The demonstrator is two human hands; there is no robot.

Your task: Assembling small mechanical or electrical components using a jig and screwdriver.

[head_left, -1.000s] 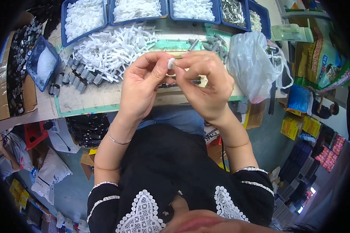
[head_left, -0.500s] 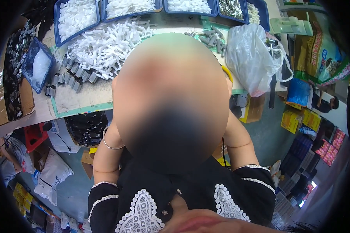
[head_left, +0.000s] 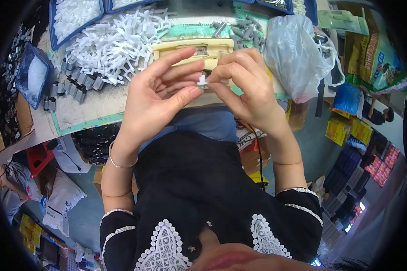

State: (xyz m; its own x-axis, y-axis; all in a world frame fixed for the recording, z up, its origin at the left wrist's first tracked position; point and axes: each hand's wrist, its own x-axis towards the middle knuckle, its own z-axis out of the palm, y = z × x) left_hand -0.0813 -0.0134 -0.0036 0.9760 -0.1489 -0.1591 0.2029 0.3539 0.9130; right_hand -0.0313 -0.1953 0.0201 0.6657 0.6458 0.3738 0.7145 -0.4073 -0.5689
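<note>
Over the table's near edge, my right hand (head_left: 246,83) pinches a small white plastic piece (head_left: 202,80) between thumb and fingertips. The piece has a narrow upright stem and a flat, greyish lower rim. My left hand (head_left: 156,97) faces it from the other side, fingers spread and gently curved. Its thumb tip lies close under the piece; whether it touches cannot be made out. Just behind both hands is a cream-coloured fixture (head_left: 192,45) with a dark recess in its middle, partly covered by my fingers.
A heap of white plastic stems (head_left: 117,43) spreads at left, beside grey metal-like blocks (head_left: 79,83). Blue trays (head_left: 74,20) line the back. Grey cylindrical parts (head_left: 248,31) and a plastic bag (head_left: 289,58) are at right. A blue bin (head_left: 36,74) stands far left.
A large blurred shape that covered the middle of the view is gone. Both hands, the white piece and the cream fixture now show. The view has shifted slightly.
</note>
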